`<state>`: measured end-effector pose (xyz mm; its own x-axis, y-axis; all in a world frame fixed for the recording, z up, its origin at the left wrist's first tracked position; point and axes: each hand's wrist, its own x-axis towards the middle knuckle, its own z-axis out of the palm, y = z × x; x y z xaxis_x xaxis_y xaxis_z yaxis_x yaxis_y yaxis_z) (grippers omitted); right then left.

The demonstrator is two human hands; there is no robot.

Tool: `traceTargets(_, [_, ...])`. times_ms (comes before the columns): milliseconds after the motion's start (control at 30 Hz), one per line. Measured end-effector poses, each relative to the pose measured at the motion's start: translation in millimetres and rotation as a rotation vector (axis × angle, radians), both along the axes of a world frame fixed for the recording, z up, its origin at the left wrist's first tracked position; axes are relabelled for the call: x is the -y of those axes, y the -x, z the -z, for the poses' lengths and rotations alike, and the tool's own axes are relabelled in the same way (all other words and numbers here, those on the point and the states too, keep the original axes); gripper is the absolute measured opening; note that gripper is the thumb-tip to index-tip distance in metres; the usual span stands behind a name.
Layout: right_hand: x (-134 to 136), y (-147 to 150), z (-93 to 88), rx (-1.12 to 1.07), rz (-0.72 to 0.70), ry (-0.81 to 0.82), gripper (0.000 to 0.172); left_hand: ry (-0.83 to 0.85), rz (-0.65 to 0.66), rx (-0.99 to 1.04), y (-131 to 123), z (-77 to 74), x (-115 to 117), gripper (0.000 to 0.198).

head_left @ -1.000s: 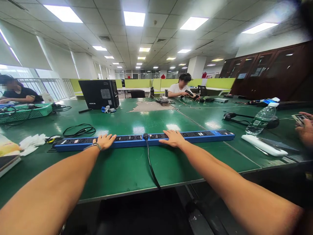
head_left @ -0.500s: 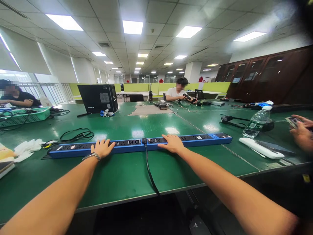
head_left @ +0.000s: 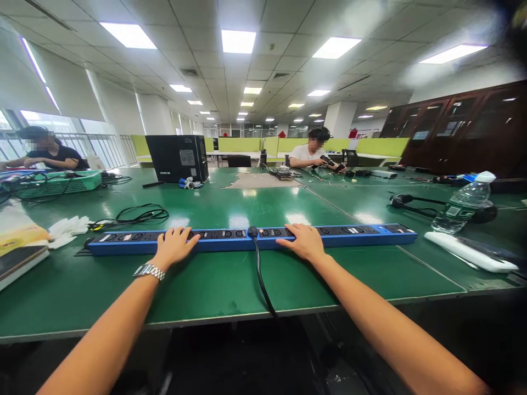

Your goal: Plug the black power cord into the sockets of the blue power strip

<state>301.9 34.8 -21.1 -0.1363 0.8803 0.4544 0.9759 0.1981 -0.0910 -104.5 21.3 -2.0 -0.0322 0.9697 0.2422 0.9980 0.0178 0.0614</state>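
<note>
A long blue and black power strip (head_left: 222, 241) lies across the green table (head_left: 206, 291). My left hand (head_left: 175, 247) rests on its left half with fingers spread over the sockets; a metal watch (head_left: 149, 271) is on that wrist. On the right half lies my right hand (head_left: 303, 242), its fingers also apart and the thumb pointing left. Between the hands a black plug (head_left: 252, 232) sits in the strip, and its cable (head_left: 262, 280) runs down over the front edge of the table.
Coiled black cable (head_left: 138, 215), white tissue (head_left: 68, 230) and a green basket (head_left: 66, 185) are left. A computer case (head_left: 177, 159) stands behind. Rightward are a water bottle (head_left: 463, 203), headset (head_left: 401, 201) and white object (head_left: 469, 252). Two people sit farther back.
The view has shifted, so the scene sits farther right and the nearby person's hands at the right edge have left the frame. My hands remain on the strip.
</note>
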Motion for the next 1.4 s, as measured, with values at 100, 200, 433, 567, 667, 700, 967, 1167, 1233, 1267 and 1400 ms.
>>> traceTargets(100, [4.4,2.1,-2.5,-0.072,0.013,-0.015,0.061,-0.048,-0.005,0.017,-2.0,2.3,3.4,0.059])
traceTargets(200, [3.1,11.6,-6.6,-0.152,0.02,-0.011,0.059,-0.073,0.052,0.048,-14.7,0.4,2.1,0.057])
traceTargets(433, [-24.2,69.3,-18.2,-0.256,-0.099,0.026,0.06,-0.043,0.605,0.103,-102.4,-17.5,-16.4,0.072])
traceTargets(567, [-22.5,82.5,-16.9,-0.262,-0.15,0.029,0.053,-0.082,0.638,0.088,-136.0,-11.4,-23.4,0.054])
traceTargets(667, [-13.7,79.7,-14.8,-0.235,-0.203,0.038,0.041,-0.112,0.627,0.057,-141.0,-3.6,-21.3,0.04])
traceTargets(700, [-11.1,78.8,-14.6,-0.222,-0.211,0.042,0.039,-0.121,0.625,0.047,-141.1,-2.1,-19.8,0.039])
traceTargets(967, [0.3,80.8,-19.3,-0.119,-0.195,0.091,0.043,-0.166,0.601,0.006,-141.9,-2.8,-7.9,0.043])
traceTargets(1167, [3.2,80.3,-22.1,-0.086,-0.196,0.103,0.042,-0.176,0.601,0.014,-139.6,-2.9,-5.0,0.043])
traceTargets(1233, [3.2,80.4,-22.0,-0.086,-0.199,0.103,0.042,-0.176,0.603,0.016,-139.3,-3.0,-4.5,0.043])
traceTargets(1267, [3.2,80.4,-22.0,-0.087,-0.2,0.102,0.042,-0.176,0.603,0.016,-139.1,-3.1,-4.0,0.043])
traceTargets(1400, [4.4,80.1,-21.9,-0.096,-0.203,0.098,0.041,-0.178,0.602,0.015,-138.3,-3.4,-2.1,0.044])
